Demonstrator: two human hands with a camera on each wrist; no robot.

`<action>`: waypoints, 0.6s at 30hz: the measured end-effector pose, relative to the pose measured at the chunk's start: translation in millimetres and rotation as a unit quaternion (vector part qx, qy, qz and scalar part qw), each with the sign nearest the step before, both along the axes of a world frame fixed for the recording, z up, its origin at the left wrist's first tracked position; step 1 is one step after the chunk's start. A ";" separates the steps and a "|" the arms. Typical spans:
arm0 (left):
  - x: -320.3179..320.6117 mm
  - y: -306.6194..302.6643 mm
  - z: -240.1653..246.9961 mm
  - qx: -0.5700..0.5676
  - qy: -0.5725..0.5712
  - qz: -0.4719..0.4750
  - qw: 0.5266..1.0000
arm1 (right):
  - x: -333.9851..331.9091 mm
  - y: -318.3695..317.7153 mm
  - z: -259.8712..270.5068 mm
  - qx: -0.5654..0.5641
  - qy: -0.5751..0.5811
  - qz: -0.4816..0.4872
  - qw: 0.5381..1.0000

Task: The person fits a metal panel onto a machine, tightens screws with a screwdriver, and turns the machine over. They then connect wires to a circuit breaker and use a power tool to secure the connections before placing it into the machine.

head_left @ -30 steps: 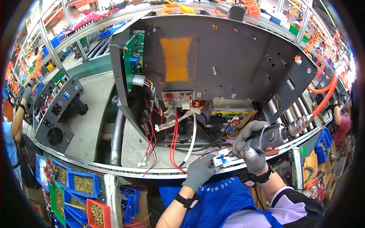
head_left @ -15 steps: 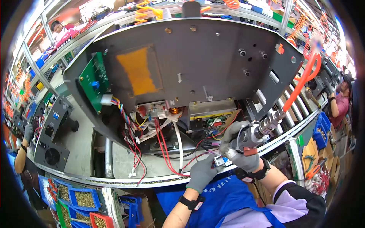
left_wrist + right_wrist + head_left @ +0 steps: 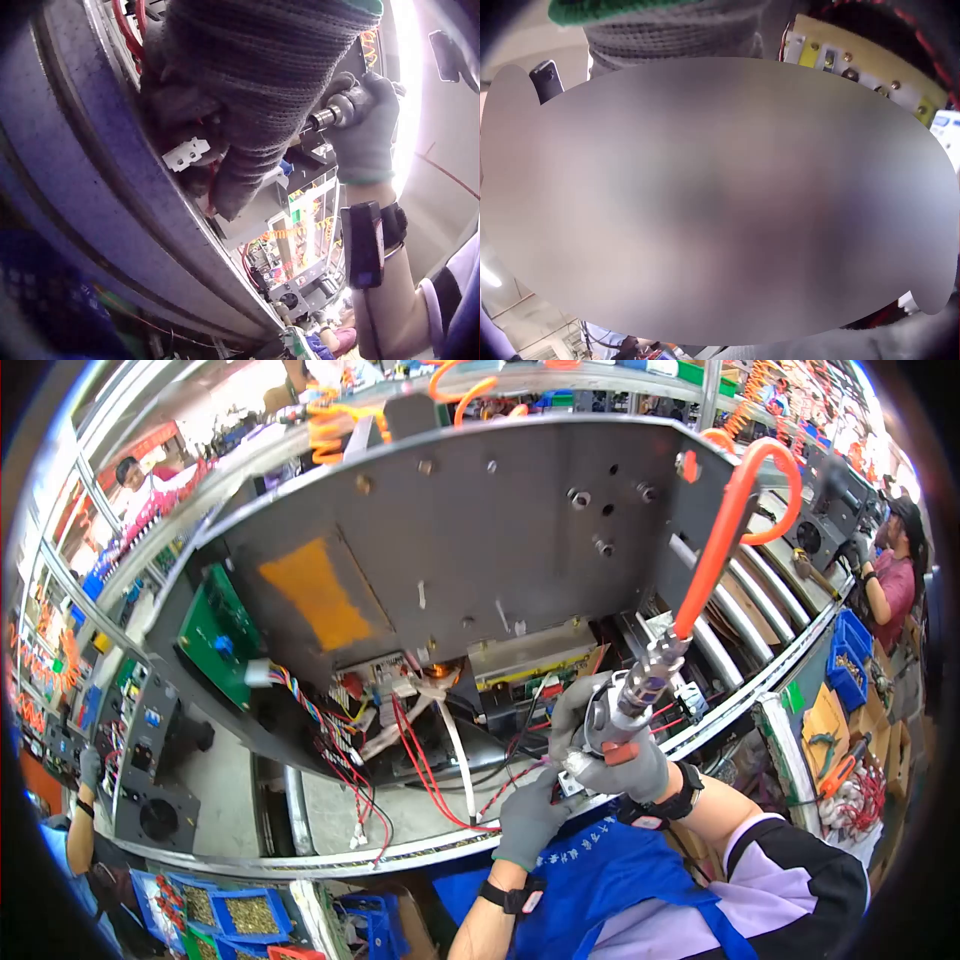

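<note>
A grey-gloved left hand point(image 3: 530, 822) pinches a small white circuit breaker point(image 3: 570, 785) at the bench's front edge. In the left wrist view, the breaker's pale body point(image 3: 251, 214) shows under the glove, beside a white slotted piece point(image 3: 187, 154). The right hand point(image 3: 640, 768), also gloved, grips a pneumatic screwdriver point(image 3: 618, 718) whose hose end points up and away. The tool's tip meets the breaker, partly hidden behind the fingers. Behind both hands stands a dark metal housing point(image 3: 480, 530) with red wires point(image 3: 415, 745) hanging out. A large blur covers most of the right wrist view.
An orange-red air hose point(image 3: 730, 540) loops up from the tool. Metal rollers point(image 3: 720, 625) lie to the right, beyond the housing. Blue screw bins point(image 3: 250, 915) hang below the bench at left. Another person point(image 3: 895, 565) works at far right, with pliers point(image 3: 825, 750) nearer.
The head view has turned, so the housing appears shifted left and tilted. The screwdriver has swung more upright over the breaker. Both hands keep their holds.
</note>
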State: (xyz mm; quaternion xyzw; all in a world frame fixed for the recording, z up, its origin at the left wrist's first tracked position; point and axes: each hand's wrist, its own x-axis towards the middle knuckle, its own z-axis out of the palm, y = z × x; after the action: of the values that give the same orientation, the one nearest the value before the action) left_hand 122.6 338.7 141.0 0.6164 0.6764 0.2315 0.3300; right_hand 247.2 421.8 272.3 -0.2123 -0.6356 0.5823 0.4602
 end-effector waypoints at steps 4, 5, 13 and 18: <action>-3.3 4.1 -17.0 0.056 0.008 -0.012 0.998 | 16.6 4.2 9.5 0.047 -0.014 -0.029 0.998; -1.1 0.9 -7.7 0.057 0.006 0.009 0.998 | 19.9 0.1 23.3 0.004 0.069 -0.038 0.997; -1.5 1.5 -0.7 0.061 -0.028 0.001 0.998 | 121.6 62.3 129.1 -0.145 0.225 -0.006 0.963; -2.1 3.6 -7.1 0.027 -0.032 0.003 0.999 | 143.1 113.5 197.4 -0.127 0.218 -0.002 0.968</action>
State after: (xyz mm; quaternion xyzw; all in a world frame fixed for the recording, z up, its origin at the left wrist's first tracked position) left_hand 120.5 342.4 133.8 0.6157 0.6606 0.2701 0.3342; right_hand 390.3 535.3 469.6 -0.1376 -0.4404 0.6897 0.5581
